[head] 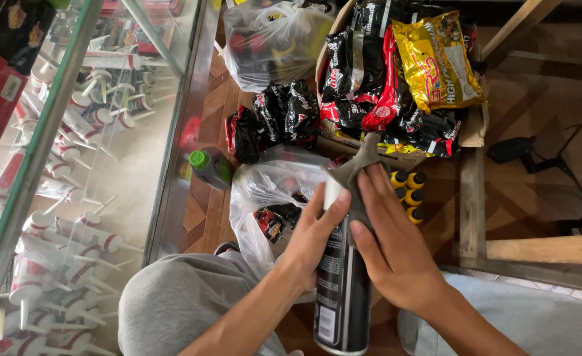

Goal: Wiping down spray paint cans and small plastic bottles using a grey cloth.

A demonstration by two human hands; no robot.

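A black spray can is being wiped with a grey cloth, over the lap.

The spray can (341, 283) is clasped by the left hand (314, 240), fingers curled round its upper body; the grey cloth (357, 178) is pressed against it under the flat right hand (396, 254). Wiping appears underway; turning the can would likely be called for next.
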